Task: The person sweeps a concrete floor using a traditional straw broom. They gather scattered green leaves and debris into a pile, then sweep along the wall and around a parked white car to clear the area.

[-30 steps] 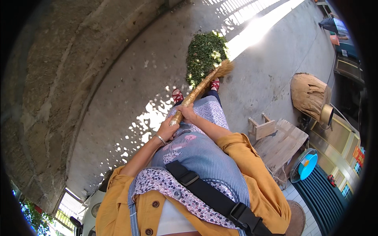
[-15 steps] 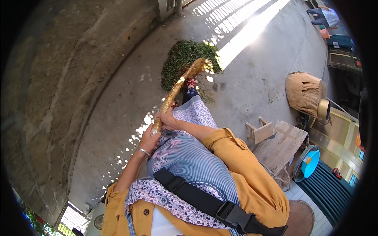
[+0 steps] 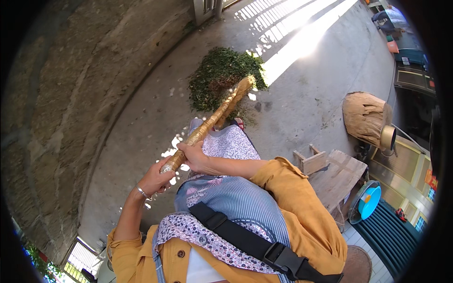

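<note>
Both hands are closed round a straw broom [image 3: 213, 118] whose handle is wrapped in golden bands. My left hand [image 3: 155, 177], with a bracelet at the wrist, grips the pale top end of the handle. A little farther down the handle, my right hand [image 3: 192, 156] holds on, thumb laid along it. The broom slants away to the upper right, and its bristles are at the near right side of a heap of chopped green leaves [image 3: 214, 63] on the concrete floor. Part of the heap is hidden behind the broom. A red shoe [image 3: 239, 123] shows below my patterned apron.
A rough wall [image 3: 71, 118] curves along the left. On the right stand a wooden table [image 3: 337, 177], a small stool [image 3: 311, 162], a tree-stump block [image 3: 363, 115] and a blue basin [image 3: 370, 203]. Another person [image 3: 396, 21] is far off at the upper right. Sunlight stripes the concrete floor [image 3: 302, 94].
My hands and the broom handle have shifted left and toward me. The bristles are lower and more bunched. My forward leg has drawn back from the heap's near edge.
</note>
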`<state>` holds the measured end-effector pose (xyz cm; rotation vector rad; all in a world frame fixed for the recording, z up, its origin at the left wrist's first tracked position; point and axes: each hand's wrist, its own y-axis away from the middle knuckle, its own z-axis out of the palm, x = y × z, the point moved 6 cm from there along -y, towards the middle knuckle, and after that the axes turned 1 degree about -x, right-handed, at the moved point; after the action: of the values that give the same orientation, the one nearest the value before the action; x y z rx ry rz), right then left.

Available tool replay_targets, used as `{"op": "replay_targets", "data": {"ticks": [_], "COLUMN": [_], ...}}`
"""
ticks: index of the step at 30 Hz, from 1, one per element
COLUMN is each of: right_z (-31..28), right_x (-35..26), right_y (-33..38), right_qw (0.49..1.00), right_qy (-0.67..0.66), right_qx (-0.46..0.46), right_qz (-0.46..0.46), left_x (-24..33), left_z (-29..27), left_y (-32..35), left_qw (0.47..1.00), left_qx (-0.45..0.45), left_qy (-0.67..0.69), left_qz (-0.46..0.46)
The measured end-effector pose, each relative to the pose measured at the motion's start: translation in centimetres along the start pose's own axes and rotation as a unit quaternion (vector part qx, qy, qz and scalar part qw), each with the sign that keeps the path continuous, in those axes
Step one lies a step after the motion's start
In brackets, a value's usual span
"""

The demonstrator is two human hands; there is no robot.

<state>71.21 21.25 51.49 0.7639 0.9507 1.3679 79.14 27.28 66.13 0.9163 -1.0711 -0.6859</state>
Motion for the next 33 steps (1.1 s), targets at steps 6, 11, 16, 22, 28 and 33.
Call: {"op": "replay_targets", "data": {"ticks": [6, 11, 16, 22, 28, 33], "right_z": [-2.1, -4.9, -8.6, -12.2, -23.2, -28.7], "right_x": [-2.8, -6.6, -10.7, -22.0, -29.9, -33.1], "right_y": [0.5, 1.7, 0.5, 5.5, 0.7, 2.2], "right_qw": [0.997, 0.981, 0.954, 0.955, 0.949, 0.920], "right_qy": [0.055, 0.102, 0.158, 0.118, 0.231, 0.372], "right_qx": [0.040, 0.053, 0.095, 0.128, 0.139, 0.105], "right_qz": [-0.045, -0.156, -0.238, -0.240, -0.165, -0.065], "left_x": [1.8, 4.3, 6.5, 9.7, 9.4, 8.9], "left_z": [2.2, 6.2, 9.4, 16.9, 26.5, 35.7], "left_y": [-1.3, -2.4, -5.5, -12.9, -23.8, -25.7], "left_qw": [1.000, 0.997, 0.991, 0.977, 0.942, 0.917], "left_qx": [-0.016, -0.053, -0.092, -0.136, -0.115, 0.001], "left_qy": [-0.007, 0.019, 0.045, 0.139, 0.299, 0.390], "left_qz": [0.012, 0.054, 0.089, 0.084, 0.096, 0.081]}}
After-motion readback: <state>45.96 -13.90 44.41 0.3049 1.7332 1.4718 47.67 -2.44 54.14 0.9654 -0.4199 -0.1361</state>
